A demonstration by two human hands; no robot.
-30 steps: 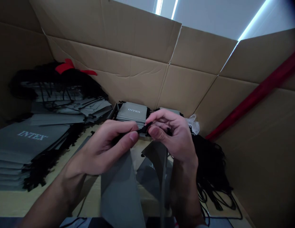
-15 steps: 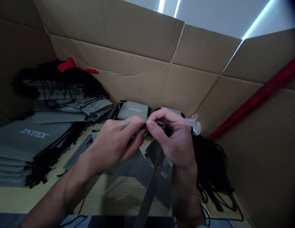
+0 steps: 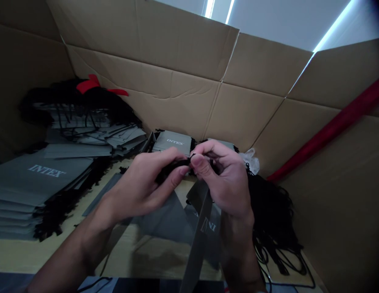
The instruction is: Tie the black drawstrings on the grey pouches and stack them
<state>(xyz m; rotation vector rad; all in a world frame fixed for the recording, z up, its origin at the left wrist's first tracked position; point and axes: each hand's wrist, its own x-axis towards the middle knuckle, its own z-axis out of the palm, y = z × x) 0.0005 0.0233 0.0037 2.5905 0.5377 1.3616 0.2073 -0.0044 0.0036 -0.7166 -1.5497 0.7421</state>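
Note:
My left hand (image 3: 143,179) and my right hand (image 3: 227,183) meet over the middle of the table, fingertips nearly touching. A black cord (image 3: 180,163) runs between them, pinched by thumb and fingers on both sides. Below my right hand hangs a thin grey INTEX panel (image 3: 197,244), seen almost edge-on; where it joins the cord is hidden by the fingers. Another grey INTEX piece (image 3: 213,240) shows behind it, partly covered by my right wrist.
On the left lie stacked grey INTEX pieces (image 3: 51,173) with black cord ends, and a black cord bundle (image 3: 64,91) with a red strip. Smaller stacks (image 3: 174,140) stand at the back. Black cords (image 3: 270,207) heap at right, near clear plastic (image 3: 250,160). Cardboard walls (image 3: 177,81) enclose the table.
The fingers of my left hand have shifted and its thumb has opened slightly, showing more of the cord. The hanging grey panel has swung a little to the right.

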